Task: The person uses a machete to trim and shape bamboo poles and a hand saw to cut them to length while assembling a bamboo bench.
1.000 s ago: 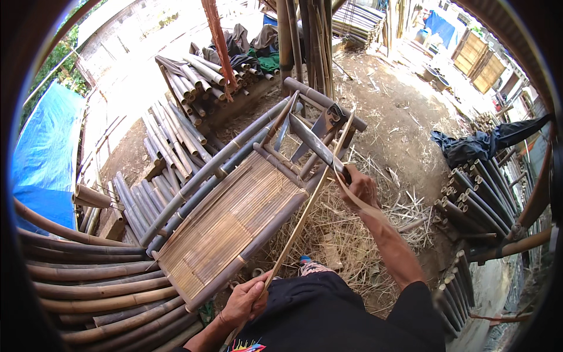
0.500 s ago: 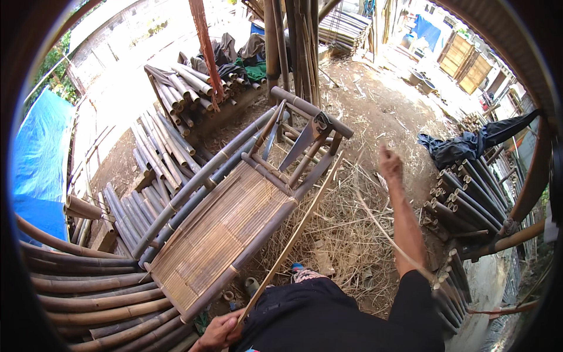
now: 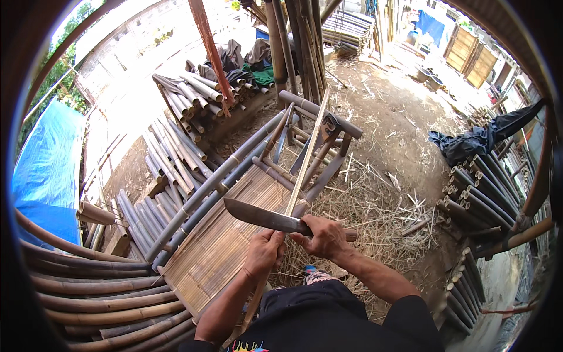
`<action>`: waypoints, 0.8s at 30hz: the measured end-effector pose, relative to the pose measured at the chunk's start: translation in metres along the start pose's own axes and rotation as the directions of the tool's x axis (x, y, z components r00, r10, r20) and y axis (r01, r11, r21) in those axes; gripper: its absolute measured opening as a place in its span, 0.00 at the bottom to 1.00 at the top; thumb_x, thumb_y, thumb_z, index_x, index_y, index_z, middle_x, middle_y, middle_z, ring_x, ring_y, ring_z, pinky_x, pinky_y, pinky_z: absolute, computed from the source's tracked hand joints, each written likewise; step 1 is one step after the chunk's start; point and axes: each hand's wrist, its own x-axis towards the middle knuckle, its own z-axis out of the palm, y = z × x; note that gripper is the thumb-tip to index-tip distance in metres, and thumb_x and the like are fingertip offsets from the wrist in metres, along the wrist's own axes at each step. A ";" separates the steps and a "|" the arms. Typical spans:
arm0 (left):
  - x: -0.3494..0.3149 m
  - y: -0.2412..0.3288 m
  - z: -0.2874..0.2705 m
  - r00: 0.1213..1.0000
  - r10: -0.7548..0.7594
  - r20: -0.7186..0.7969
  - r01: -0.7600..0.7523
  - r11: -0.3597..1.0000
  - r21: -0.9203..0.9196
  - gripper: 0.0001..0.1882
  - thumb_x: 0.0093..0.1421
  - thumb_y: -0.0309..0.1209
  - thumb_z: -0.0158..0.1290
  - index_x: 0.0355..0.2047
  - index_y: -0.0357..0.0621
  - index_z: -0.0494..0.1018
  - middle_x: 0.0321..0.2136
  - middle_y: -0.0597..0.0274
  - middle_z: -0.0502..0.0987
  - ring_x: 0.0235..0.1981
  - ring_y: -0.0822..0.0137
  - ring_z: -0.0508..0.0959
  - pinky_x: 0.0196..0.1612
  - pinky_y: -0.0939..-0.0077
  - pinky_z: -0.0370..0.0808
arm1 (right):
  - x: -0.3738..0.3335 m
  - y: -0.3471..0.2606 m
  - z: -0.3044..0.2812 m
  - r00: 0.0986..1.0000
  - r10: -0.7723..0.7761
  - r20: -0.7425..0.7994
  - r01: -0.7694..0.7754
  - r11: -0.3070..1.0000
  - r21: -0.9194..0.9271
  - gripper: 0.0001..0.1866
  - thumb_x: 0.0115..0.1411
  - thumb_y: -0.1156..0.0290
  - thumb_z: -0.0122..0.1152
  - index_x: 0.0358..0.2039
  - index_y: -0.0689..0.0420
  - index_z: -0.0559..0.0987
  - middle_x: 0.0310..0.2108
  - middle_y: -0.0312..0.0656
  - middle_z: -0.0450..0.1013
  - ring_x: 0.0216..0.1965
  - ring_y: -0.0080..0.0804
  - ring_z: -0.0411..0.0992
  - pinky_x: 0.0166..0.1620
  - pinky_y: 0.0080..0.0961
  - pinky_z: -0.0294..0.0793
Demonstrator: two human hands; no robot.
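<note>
My right hand (image 3: 326,237) grips the wooden handle of a machete (image 3: 258,217), its dark blade pointing left. The blade lies across a long pale bamboo strip (image 3: 309,158), just above my left hand (image 3: 265,253). That left hand is closed around the strip, which runs from beside my body up past the far end of a bamboo bench (image 3: 220,234). Both hands are close together over the bench's near right side. A handsaw (image 3: 315,144) rests at the bench's far end frame, partly behind the strip.
Bamboo poles lie stacked at lower left (image 3: 105,296), with more piles (image 3: 176,155) beyond the bench. Further poles (image 3: 481,190) stand at right under a dark cloth (image 3: 469,144). Shavings (image 3: 369,217) cover the ground. A blue tarp (image 3: 47,170) hangs at far left.
My right hand has come in from the far right and now holds the machete, unseen before. My left hand has risen with the strip, which stands steeper. A thin pale sliver by my right arm is gone.
</note>
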 end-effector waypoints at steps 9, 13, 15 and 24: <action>-0.051 -0.006 -0.001 0.996 0.070 0.050 -0.072 0.997 0.041 0.22 0.70 0.39 0.44 0.57 0.37 0.68 0.15 0.72 0.64 0.12 0.82 0.63 0.14 0.85 0.60 | 0.025 0.053 -0.016 0.967 0.250 0.048 -0.248 0.968 -0.038 0.32 0.63 0.34 0.42 0.31 0.54 0.76 0.19 0.42 0.75 0.18 0.32 0.74 0.21 0.35 0.74; -0.095 -0.029 -0.012 0.995 -0.033 0.090 0.030 0.999 0.031 0.22 0.70 0.39 0.45 0.58 0.38 0.67 0.14 0.71 0.65 0.11 0.81 0.63 0.14 0.85 0.61 | 0.040 0.090 -0.047 0.835 0.549 0.036 -0.550 0.834 0.039 0.30 0.64 0.37 0.44 0.31 0.54 0.73 0.14 0.34 0.68 0.12 0.23 0.64 0.16 0.28 0.68; -0.096 -0.033 -0.014 0.995 -0.041 0.090 0.041 0.999 0.005 0.22 0.70 0.38 0.45 0.58 0.37 0.67 0.14 0.72 0.65 0.11 0.81 0.63 0.14 0.85 0.61 | 0.033 0.090 -0.041 0.894 0.449 0.003 -0.448 0.892 0.062 0.35 0.63 0.31 0.39 0.30 0.53 0.74 0.14 0.35 0.69 0.12 0.25 0.65 0.14 0.27 0.63; -0.126 -0.047 -0.027 0.989 -0.048 0.141 0.041 0.998 0.054 0.19 0.69 0.32 0.46 0.56 0.34 0.69 0.18 0.75 0.64 0.17 0.83 0.61 0.19 0.86 0.59 | 0.036 0.177 -0.088 0.860 0.471 -0.196 -0.493 0.867 -0.079 0.31 0.64 0.35 0.40 0.28 0.52 0.72 0.13 0.29 0.62 0.10 0.19 0.57 0.11 0.23 0.59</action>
